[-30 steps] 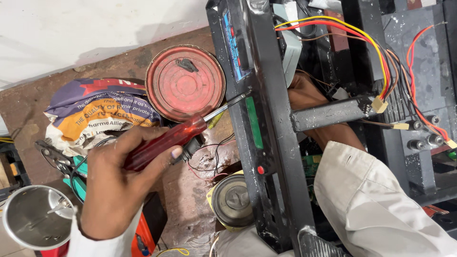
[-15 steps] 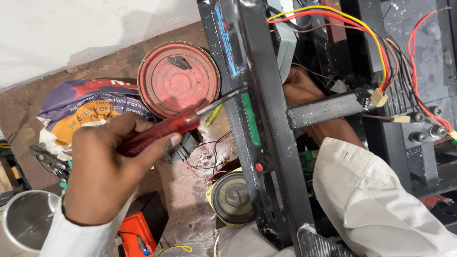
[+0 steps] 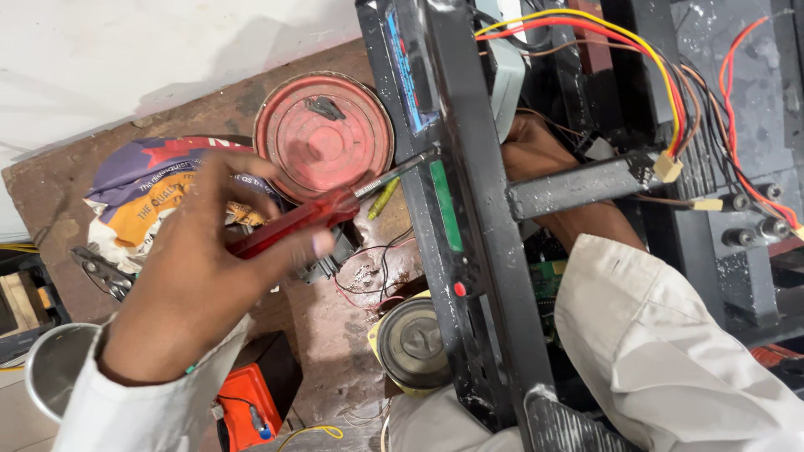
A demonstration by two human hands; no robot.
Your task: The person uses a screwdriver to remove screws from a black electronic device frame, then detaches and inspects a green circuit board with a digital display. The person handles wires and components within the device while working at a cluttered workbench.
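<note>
Two hands at work here: the left hand [image 3: 197, 276] gripping one red-handled screwdriver [image 3: 310, 219], the right hand [image 3: 544, 163] tucked inside one black metal frame [image 3: 469, 209]. Two round tins on the bench, a big red tin [image 3: 324, 134] and a smaller grey tin [image 3: 414, 345]. One printed bag [image 3: 138, 197], one pair of pliers [image 3: 102, 269], one steel pot [image 3: 54, 368], one orange box [image 3: 251, 402]. Two pale wire connectors [image 3: 667, 167], and one red button [image 3: 459, 290] on the frame.
</note>
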